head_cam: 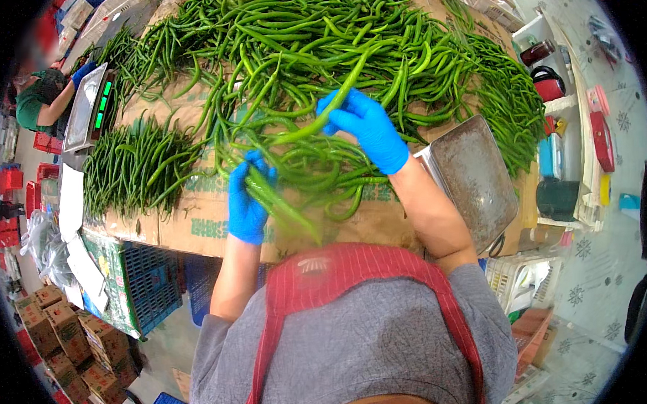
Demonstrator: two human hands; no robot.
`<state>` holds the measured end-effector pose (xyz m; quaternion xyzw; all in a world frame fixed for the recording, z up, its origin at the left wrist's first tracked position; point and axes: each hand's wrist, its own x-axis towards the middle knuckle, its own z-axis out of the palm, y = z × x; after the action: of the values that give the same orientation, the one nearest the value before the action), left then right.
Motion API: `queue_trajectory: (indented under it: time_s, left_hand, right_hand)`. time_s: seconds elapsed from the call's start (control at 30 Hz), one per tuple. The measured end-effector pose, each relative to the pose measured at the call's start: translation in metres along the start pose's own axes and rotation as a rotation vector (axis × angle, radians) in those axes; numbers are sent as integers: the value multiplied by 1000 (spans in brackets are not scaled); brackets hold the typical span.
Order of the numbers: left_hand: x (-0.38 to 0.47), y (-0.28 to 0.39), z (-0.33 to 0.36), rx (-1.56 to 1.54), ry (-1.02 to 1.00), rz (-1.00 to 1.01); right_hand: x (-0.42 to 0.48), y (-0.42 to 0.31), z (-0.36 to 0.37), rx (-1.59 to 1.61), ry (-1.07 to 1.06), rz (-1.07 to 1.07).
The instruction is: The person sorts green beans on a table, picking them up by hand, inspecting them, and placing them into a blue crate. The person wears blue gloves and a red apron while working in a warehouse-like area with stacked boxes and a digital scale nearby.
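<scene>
In a blue glove, my left hand [250, 199] is closed around a few long green chili peppers [280, 208], which are blurred by motion. My right hand [366, 126], also gloved in blue, grips one long green chili pepper [344, 90] between thumb and fingers, slanting up and away. Loose peppers [322, 159] lie on the cardboard between and below my hands. Beyond them spreads a large heap of green chili peppers [318, 36]. A separate bunch of thinner peppers [140, 166] lies to the left, roughly lined up.
A worn metal tray [476, 180] stands right of my right forearm. At the left edge is a scale [86, 108] with a lit display; a co-worker's gloved hand [83, 73] is beside it. Plastic crates [149, 281] stand below the cardboard-covered table [205, 230]. A white bin [571, 157] holds items at right.
</scene>
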<state>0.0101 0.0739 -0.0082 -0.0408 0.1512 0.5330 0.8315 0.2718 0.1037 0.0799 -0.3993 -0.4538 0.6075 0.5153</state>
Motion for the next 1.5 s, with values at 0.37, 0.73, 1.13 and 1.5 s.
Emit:
queue_trajectory:
  time_s: [0.37,0.73,1.13,1.5]
  left_hand:
    - [5,-3,-3,129,-7,154]
    - [-3,13,0,242,-21,359]
    - [-8,24,-21,316,149,459]
    - [-34,65,-12,289,-73,451]
  right_hand:
    - [-23,19,28,-165,-229,41]
    - [-41,32,15,-48,-56,-20]
    - [-65,60,28,-330,-269,-3]
    - [30,117,-34,-1054,-17,-139]
